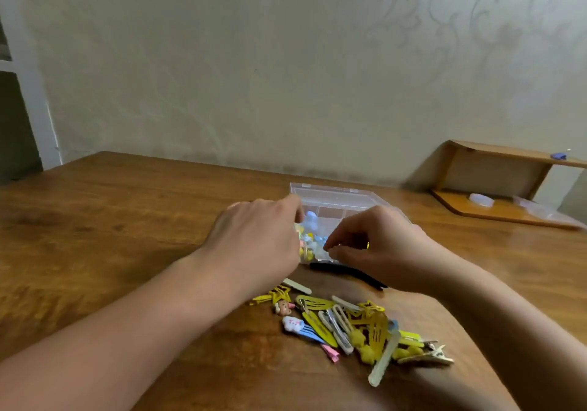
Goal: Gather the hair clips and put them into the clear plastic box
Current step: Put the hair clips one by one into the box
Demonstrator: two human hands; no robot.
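Head view looks down on a brown wooden bench (111,220) set against a pale patterned wall (254,61). Left to right: the left hand (257,239) reaches in from the lower left and lies at the left side of the clear plastic box (333,193); its fingertips are hidden past the box wall, so whether it grips anything cannot be told. The box stands open near the middle of the bench, with dividers showing in its far part and a cluster of small blue, yellow and pink clips (313,242) lying in its near left compartment. The right hand (378,245) hovers over the near right part of the box, fingers curled with thumb and fingertips pressed together in a pinch; what they hold is too small and blurred to make out. Just in front of the box lies a long black clip (346,272), partly under the right wrist. Nearer the camera, between the two forearms, a loose pile of hair clips (352,325) rests on the bench: mostly yellow snap clips, some white, a cloud-shaped one, a bear-shaped one. At far right a low wooden shelf (495,185) stands against the wall.
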